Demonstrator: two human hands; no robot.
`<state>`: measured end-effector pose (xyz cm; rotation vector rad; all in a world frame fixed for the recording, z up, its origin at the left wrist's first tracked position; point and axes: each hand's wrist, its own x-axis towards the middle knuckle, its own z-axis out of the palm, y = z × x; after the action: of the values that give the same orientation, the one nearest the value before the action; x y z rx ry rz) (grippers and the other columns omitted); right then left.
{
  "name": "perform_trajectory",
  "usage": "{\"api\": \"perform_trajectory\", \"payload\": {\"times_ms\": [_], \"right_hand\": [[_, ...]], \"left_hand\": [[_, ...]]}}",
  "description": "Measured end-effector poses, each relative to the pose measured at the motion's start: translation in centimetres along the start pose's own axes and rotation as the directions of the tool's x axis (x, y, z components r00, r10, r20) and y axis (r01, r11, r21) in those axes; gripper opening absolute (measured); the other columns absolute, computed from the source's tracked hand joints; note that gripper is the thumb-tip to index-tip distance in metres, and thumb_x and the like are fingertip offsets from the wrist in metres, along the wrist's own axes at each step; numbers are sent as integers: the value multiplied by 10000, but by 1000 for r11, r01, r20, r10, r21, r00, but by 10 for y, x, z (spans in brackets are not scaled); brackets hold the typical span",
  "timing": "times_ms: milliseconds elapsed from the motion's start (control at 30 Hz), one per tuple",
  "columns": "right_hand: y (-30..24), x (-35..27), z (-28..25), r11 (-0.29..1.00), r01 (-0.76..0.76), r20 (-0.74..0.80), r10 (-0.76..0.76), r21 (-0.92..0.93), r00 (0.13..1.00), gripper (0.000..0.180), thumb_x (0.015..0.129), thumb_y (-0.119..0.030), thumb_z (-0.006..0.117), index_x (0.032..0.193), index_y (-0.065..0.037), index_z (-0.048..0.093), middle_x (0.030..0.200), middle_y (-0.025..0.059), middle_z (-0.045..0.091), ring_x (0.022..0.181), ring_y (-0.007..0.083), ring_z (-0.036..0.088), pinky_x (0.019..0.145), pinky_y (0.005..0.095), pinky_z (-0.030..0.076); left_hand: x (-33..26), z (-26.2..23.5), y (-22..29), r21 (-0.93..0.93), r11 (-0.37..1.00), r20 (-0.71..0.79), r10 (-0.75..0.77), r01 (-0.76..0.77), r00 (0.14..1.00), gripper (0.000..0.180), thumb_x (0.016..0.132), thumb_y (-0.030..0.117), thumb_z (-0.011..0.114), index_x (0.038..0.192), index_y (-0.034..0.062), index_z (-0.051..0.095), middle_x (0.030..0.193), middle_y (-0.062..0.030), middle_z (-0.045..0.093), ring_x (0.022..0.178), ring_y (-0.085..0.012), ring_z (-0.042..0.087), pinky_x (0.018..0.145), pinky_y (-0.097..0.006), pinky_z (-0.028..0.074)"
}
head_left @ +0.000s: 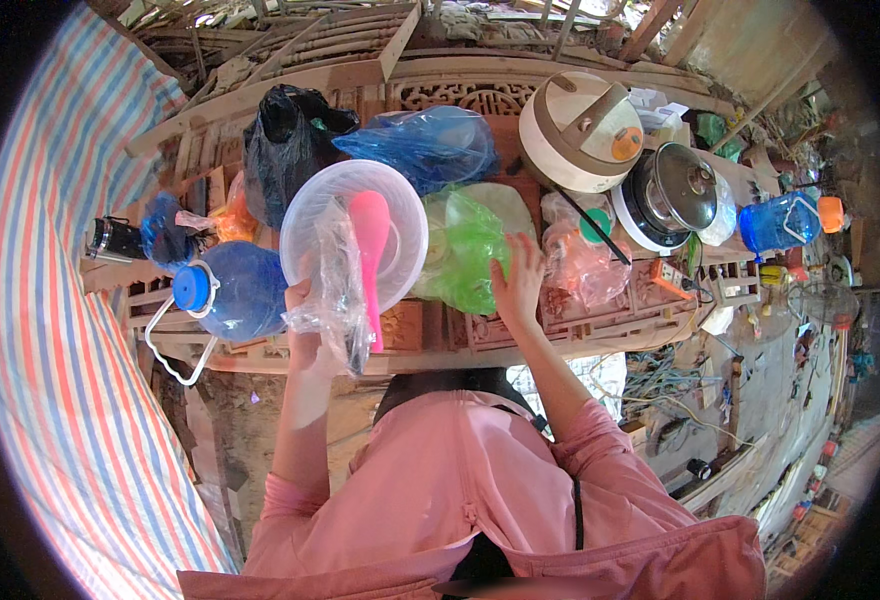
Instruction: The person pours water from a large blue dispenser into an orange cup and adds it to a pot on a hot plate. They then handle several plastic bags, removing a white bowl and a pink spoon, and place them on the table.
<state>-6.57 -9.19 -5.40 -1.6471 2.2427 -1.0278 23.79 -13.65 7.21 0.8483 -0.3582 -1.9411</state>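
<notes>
My left hand (302,300) is clamped on the lower rim of a clear plastic bowl (400,200), tipping it up toward me at the near edge of the carved wooden bench (580,320). A pink rice paddle (371,250) stands inside the bowl, and a crumpled clear plastic wrapper (335,290) hangs from the same grip, half pulled away from it. My right hand (518,280) lies flat, fingers spread apart, pressing on a green plastic bag (465,250) just beside the bowl; it grips nothing.

Judging by this, the bowl and paddle are already out of their bags and partly unwrapped, while the wrapper is not yet fully off and nothing has been set down.

Outward from there: a blue water jug (240,290) with a wire handle sits at the bench's left end, near a black bag (280,150). A blue bag (425,145) lies toward the far edge. To the right stand a beige rice cooker (580,130), a pot with a glass lid (675,195) and a second blue jug (775,222). A striped tarpaulin (50,350) hangs on the left.
</notes>
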Motion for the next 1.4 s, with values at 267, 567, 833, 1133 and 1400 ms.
{"api": "perform_trajectory", "payload": {"times_ms": [267,567,833,1133,1400], "right_hand": [[-32,2,-26,993,99,-9,-99,63,995,301,879,-158,637,1167,-82,599,1212,132,576,1187,355,479,989,477,369],[-23,-73,-75,998,-48,116,43,46,992,208,841,-108,628,1043,-55,634,1024,138,632,989,353,587,848,445,464],[21,-150,-151,862,-491,-145,474,-127,869,275,820,-76,668,1093,-68,642,689,138,626,667,316,630,646,414,505],[116,-50,-253,919,-252,-365,131,-305,922,149,816,-208,710,808,-63,675,743,50,653,752,256,619,848,412,407],[202,90,-319,951,10,-140,-56,-309,989,127,806,-210,647,793,-86,666,794,112,652,820,328,620,780,462,470]], "left_hand": [[7,-15,-26,18,1000,26,-12,11,1000,474,951,390,468,1290,59,486,1136,-92,615,1009,-221,604,856,-386,506],[3,-41,-49,128,986,137,-124,106,983,567,888,512,568,1326,159,500,1259,-60,590,1140,-288,577,849,-555,543],[58,-104,-42,220,957,32,-201,189,979,513,900,486,567,1306,176,518,1284,-41,575,1141,-290,565,839,-589,527],[17,-40,-66,328,945,67,-13,-10,998,515,874,455,615,1298,189,489,1243,-32,553,1112,-251,555,806,-520,541],[-46,-18,-144,264,929,29,260,-258,965,565,900,365,636,1399,253,397,1433,-30,443,1257,-303,486,896,-611,503]]}}
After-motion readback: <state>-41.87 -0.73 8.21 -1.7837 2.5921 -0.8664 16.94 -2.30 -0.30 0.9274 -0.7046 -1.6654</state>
